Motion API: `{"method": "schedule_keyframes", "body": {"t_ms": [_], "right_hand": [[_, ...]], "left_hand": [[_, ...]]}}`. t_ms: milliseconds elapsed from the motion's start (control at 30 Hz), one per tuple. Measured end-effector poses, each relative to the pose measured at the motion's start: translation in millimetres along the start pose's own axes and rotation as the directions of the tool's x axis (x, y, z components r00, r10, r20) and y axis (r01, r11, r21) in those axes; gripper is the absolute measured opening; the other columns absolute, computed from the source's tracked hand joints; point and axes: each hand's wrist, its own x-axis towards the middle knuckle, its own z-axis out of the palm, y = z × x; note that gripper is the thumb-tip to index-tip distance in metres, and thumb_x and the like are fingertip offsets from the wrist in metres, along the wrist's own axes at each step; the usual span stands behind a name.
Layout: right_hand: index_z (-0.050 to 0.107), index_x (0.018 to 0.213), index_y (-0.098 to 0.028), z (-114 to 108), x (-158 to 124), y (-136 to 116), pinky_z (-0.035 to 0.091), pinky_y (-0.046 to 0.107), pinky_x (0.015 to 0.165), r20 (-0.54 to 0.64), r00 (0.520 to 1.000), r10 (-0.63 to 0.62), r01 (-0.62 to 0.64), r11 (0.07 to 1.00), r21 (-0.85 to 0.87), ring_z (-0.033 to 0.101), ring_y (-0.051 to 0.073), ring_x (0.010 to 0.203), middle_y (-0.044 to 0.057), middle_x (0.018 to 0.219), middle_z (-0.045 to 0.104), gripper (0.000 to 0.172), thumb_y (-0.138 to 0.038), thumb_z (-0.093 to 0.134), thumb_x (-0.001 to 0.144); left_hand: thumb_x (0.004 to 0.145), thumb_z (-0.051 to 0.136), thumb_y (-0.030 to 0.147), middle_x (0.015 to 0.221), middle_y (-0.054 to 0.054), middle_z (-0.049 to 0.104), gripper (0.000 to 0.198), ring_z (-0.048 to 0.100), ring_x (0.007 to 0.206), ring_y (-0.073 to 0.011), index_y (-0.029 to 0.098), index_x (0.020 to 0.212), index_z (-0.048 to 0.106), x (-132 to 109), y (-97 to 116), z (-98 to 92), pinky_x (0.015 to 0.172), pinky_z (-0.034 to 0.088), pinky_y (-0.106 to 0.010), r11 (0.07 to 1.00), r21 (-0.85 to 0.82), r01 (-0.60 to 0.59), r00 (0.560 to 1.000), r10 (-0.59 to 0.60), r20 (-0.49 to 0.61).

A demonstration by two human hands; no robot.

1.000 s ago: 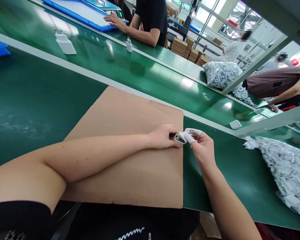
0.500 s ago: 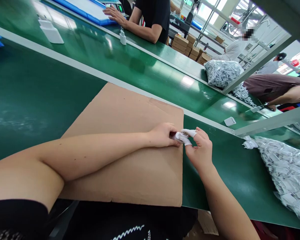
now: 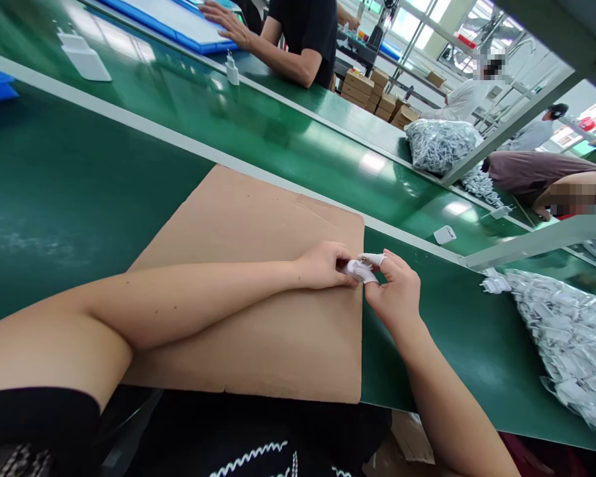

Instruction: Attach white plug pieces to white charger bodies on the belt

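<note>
My left hand (image 3: 322,265) rests on a brown cardboard sheet (image 3: 258,252), fingers curled round a small white part (image 3: 350,268). My right hand (image 3: 395,291) meets it from the right, its thumb and forefinger in white finger cots pinching the same part. Most of the part is hidden between the fingers. Both forearms lie over the cardboard and the green table (image 3: 54,185).
A clear bag of white parts (image 3: 571,338) lies at the right, with a loose white plug (image 3: 494,285) beside it. White chargers (image 3: 82,56) ride the green belt (image 3: 278,139) beyond. Another person's hand (image 3: 221,23) rests on a blue tray (image 3: 179,26). Another bag (image 3: 440,146) sits farther back.
My right hand has closed in on the small part, so its printed face no longer shows. The chargers on the belt have drifted left.
</note>
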Motion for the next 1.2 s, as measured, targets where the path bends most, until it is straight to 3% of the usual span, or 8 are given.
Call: {"method": "schedule_keyframes", "body": {"t_ms": [267,500,600,700,800,933,1100,1200], "right_hand": [[0.069,0.09,-0.027,7,0,13,0.046,0.054,0.115,0.026,0.997,-0.071,0.07,0.997,0.041,0.064,0.021,0.073,-0.002,0.073,0.064,0.024,-0.014,0.057,0.074],[0.074,0.113,-0.027,22,-9,25,0.045,0.054,0.117,0.02,0.987,0.159,-0.157,0.937,0.311,0.068,0.02,0.082,0.0,0.084,0.072,0.032,-0.027,0.065,0.082],[0.066,0.135,-0.023,30,-10,50,0.056,0.044,0.1,0.028,0.921,0.388,-0.34,0.769,0.542,0.07,0.02,0.086,0.005,0.1,0.077,0.053,-0.042,0.069,0.085],[0.066,0.134,-0.018,36,-9,81,0.058,0.04,0.089,-0.04,0.8,0.599,-0.478,0.676,0.56,0.069,0.02,0.085,0.01,0.109,0.076,0.054,-0.047,0.064,0.089],[0.066,0.132,-0.015,39,-9,101,0.057,0.041,0.089,-0.099,0.704,0.703,-0.577,0.647,0.499,0.066,0.02,0.082,0.013,0.116,0.074,0.049,-0.041,0.062,0.091],[0.066,0.129,-0.018,49,-12,104,0.059,0.041,0.09,-0.084,0.71,0.699,-0.57,0.641,0.514,0.068,0.02,0.084,0.011,0.119,0.074,0.043,-0.037,0.066,0.09],[0.067,0.124,-0.024,52,-18,104,0.061,0.037,0.088,-0.134,0.702,0.699,-0.578,0.67,0.467,0.071,0.019,0.089,0.006,0.115,0.075,0.033,-0.027,0.065,0.091],[0.066,0.125,-0.021,18,-31,123,0.059,0.041,0.092,-0.229,0.672,0.704,-0.622,0.705,0.341,0.069,0.023,0.099,0.011,0.12,0.072,0.038,-0.024,0.066,0.088]], "left_hand": [[0.065,0.089,0.046,0.077,0.0,0.062,0.036,0.059,0.074,-0.0165,0.017,0.08,0.076,3,2,-6.1,0.065,0.044,-0.028,0.999,-0.032,0.019,0.998,-0.017,0.064],[0.067,0.088,0.046,0.087,-0.003,0.073,0.045,0.066,0.081,-0.0198,0.016,0.098,0.074,8,7,-3.4,0.076,0.053,-0.031,0.992,-0.106,0.072,0.988,-0.056,0.144],[0.067,0.088,0.046,0.089,-0.002,0.073,0.047,0.066,0.081,-0.0199,0.017,0.101,0.075,27,12,-18.0,0.076,0.052,-0.03,0.994,0.003,0.111,0.986,-0.11,0.128],[0.068,0.085,0.046,0.099,-0.003,0.074,0.049,0.066,0.091,-0.0212,0.017,0.106,0.074,53,10,-50.8,0.086,0.049,-0.031,0.967,0.19,0.172,0.977,-0.142,-0.161],[0.076,0.076,0.05,0.107,-0.004,0.071,0.053,0.061,0.104,-0.0252,0.015,0.115,0.069,77,-2,-93.9,0.095,0.045,-0.036,0.874,0.389,0.291,0.898,-0.109,-0.427],[0.069,0.075,0.061,0.1,-0.002,0.068,0.056,0.059,0.114,-0.0365,0.021,0.107,0.063,98,-24,-135.4,0.104,0.039,-0.054,0.765,0.404,0.501,0.76,-0.167,-0.628],[0.056,0.078,0.06,0.152,-0.016,0.052,0.072,0.035,0.145,-0.0557,0.026,0.114,0.053,99,-34,-132.3,0.11,0.027,-0.075,0.735,0.348,0.583,0.647,-0.161,-0.745],[0.06,0.075,0.056,0.17,-0.018,0.025,0.09,0.02,0.156,-0.0516,0.032,0.137,0.036,88,-32,-125.6,0.116,0.018,-0.078,0.799,0.361,0.481,0.569,0.029,-0.822]]}}
